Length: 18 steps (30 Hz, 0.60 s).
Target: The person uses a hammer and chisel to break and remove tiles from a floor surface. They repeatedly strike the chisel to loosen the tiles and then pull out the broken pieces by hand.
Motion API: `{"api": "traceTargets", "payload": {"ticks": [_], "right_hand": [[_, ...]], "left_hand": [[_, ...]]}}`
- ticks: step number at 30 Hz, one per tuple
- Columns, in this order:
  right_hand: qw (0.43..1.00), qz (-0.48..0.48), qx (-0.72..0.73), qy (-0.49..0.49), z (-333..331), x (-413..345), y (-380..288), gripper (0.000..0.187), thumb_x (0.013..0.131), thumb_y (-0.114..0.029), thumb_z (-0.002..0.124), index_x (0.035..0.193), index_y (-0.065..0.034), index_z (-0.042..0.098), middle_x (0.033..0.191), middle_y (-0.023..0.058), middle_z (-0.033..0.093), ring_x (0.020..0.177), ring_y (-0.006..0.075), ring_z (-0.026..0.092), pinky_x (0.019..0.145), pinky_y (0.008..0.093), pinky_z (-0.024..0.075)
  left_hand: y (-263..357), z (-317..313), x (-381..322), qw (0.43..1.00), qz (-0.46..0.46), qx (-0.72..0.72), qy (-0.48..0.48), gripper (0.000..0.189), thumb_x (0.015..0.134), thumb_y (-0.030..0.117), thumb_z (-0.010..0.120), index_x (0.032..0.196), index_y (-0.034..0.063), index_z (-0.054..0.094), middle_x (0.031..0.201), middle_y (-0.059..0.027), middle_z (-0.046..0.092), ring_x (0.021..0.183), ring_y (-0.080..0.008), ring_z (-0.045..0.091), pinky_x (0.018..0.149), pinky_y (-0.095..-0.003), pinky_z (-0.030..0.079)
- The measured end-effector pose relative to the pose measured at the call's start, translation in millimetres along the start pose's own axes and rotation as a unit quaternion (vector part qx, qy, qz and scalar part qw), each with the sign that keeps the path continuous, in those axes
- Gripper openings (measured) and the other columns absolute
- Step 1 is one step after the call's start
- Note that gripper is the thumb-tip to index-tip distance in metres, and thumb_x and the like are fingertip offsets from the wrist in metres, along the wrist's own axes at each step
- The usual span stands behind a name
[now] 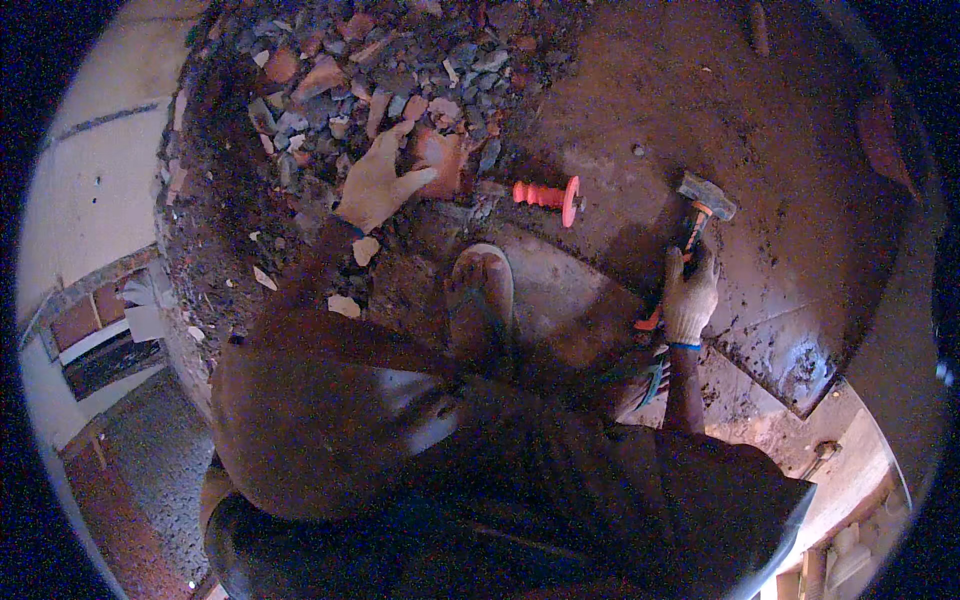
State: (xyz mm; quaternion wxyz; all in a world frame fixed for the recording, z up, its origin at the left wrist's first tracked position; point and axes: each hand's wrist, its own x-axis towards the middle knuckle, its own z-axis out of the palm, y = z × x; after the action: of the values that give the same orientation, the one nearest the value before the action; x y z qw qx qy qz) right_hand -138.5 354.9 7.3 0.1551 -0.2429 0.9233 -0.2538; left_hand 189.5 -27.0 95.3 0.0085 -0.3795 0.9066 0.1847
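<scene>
My left hand [382,184], in a pale work glove, rests at the edge of the rubble with its thumb and fingers spread against a reddish brick piece [441,161]. Whether it grips the piece I cannot tell. A club hammer [707,196] with an orange and black handle is in my gloved right hand [691,289], its steel head pointing away from me. Between the hands a chisel with a red hand guard [544,196] lies on the dirty floor, its grip towards my left hand.
Broken brick and stone rubble [352,82] is heaped at the upper left. A pale wall [112,180] stands at the left. My shoe [484,277] is between my hands. A slab edge [802,412] and another tool [825,451] lie at the lower right.
</scene>
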Motion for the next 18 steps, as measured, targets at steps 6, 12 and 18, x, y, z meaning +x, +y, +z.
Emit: {"api": "traceTargets", "payload": {"ticks": [6,12,18], "right_hand": [[1.000,-0.001,-0.015,-0.001,2,0,5,0.048,0.099,-0.044,0.070,0.135,-0.0132,0.062,0.119,0.0204,0.075,0.100,0.0460,0.074,0.081,0.0545,0.0605],[1.000,-0.004,-0.011,0.010,4,-1,6,0.051,0.099,-0.044,0.071,0.140,-0.0154,0.060,0.112,0.0201,0.076,0.095,0.0468,0.074,0.081,0.0548,0.0606],[0.997,0.066,-0.003,-0.049,-2,-2,-10,0.056,0.096,-0.044,0.074,0.142,-0.0158,0.059,0.112,0.0164,0.077,0.097,0.0430,0.075,0.082,0.0533,0.0602]], "left_hand": [[24,20,20,0.987,-0.145,-0.037,-0.052,0.080,0.085,0.051,0.081,0.142,-0.0002,0.059,0.125,-0.0276,0.071,0.121,-0.0445,0.068,0.104,-0.0492,0.052],[-14,-43,25,0.968,-0.156,-0.092,0.172,0.058,0.090,0.040,0.081,0.129,-0.0013,0.068,0.123,-0.0170,0.075,0.114,-0.0277,0.071,0.102,-0.0414,0.054],[-52,-84,41,0.851,-0.245,0.126,0.447,0.063,0.086,0.042,0.082,0.130,-0.0010,0.065,0.125,-0.0206,0.071,0.118,-0.0427,0.065,0.101,-0.0524,0.051]]}}
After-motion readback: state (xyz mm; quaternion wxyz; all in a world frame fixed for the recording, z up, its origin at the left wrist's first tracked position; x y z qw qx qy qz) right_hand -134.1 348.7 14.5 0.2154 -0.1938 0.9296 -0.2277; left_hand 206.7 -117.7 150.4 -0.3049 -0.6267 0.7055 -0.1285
